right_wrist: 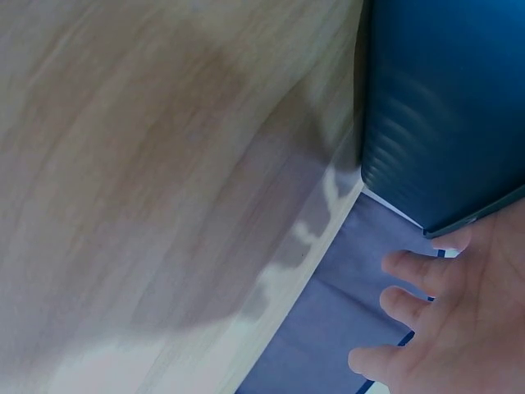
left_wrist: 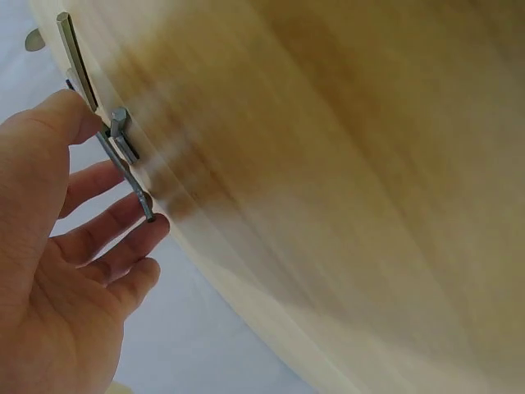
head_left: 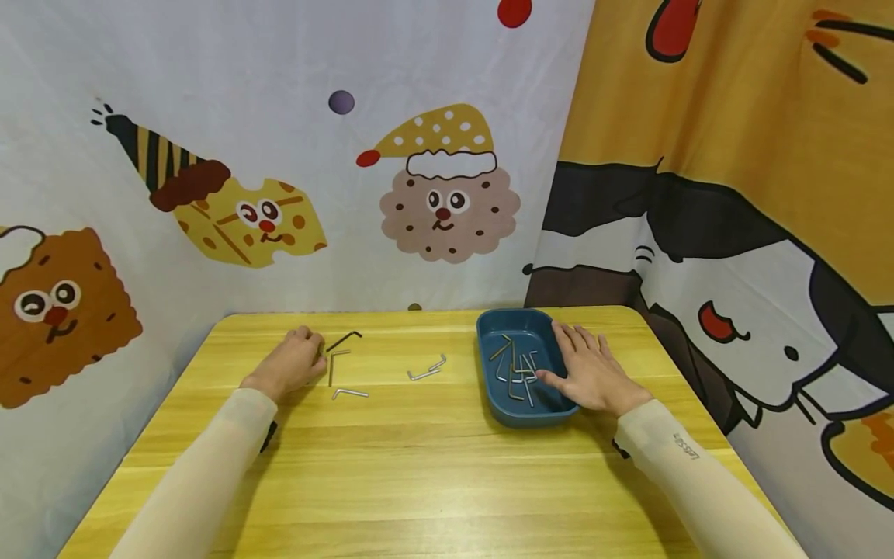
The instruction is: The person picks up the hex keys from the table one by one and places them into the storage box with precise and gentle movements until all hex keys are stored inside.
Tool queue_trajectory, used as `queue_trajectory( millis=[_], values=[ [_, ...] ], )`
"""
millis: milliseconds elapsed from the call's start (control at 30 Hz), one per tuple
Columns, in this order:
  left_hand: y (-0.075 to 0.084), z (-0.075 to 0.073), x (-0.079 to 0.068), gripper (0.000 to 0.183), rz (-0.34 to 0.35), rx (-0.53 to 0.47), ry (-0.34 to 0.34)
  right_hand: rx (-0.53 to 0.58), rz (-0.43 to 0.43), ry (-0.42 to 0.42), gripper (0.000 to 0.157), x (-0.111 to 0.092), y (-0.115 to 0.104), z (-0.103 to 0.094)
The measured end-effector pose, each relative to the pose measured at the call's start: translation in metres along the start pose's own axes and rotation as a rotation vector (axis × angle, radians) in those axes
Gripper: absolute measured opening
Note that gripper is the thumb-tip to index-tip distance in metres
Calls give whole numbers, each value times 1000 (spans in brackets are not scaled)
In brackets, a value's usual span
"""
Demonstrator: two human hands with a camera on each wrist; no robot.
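Observation:
My left hand (head_left: 289, 363) is at the table's left, its thumb and fingers pinching a thin hex key (left_wrist: 130, 180). Close by its fingertips lie a black hex key (head_left: 342, 341), a bronze hex key (head_left: 331, 371) and a silver hex key (head_left: 351, 393). My right hand (head_left: 594, 373) rests spread against the right side of a blue tray (head_left: 520, 421), its thumb over the rim. Several silver and bronze hex keys (head_left: 515, 380) lie jumbled inside. In the right wrist view, the fingers (right_wrist: 410, 267) extend past the tray's outer wall.
Two silver hex keys (head_left: 426, 373) lie mid-table between the hands. The wooden table (head_left: 391, 481) ends at a cartoon-printed cloth (head_left: 279, 62) behind it. A yellow-and-black patterned cloth (head_left: 733, 116) hangs at the right.

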State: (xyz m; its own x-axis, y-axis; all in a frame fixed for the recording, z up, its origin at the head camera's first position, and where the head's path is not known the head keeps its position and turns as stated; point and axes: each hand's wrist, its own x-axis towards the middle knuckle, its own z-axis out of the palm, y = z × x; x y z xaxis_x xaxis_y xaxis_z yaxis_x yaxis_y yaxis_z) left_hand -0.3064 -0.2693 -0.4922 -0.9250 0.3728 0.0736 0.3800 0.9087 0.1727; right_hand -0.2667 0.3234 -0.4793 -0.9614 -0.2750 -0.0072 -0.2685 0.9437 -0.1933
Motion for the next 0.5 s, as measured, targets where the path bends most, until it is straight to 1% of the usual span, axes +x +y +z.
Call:
queue_trajectory(
  millis=[233, 333, 500],
  values=[
    [2, -2, -2, 27, -13, 9, 25, 11, -5, 2, 109, -1, 1, -2],
    [4, -3, -2, 29, -17, -2, 38, 9, -3, -2, 109, 0, 2, -1],
    [7, -4, -5, 32, -16, -7, 36, 19, 1, -13, 110, 2, 3, 0]
  ],
)
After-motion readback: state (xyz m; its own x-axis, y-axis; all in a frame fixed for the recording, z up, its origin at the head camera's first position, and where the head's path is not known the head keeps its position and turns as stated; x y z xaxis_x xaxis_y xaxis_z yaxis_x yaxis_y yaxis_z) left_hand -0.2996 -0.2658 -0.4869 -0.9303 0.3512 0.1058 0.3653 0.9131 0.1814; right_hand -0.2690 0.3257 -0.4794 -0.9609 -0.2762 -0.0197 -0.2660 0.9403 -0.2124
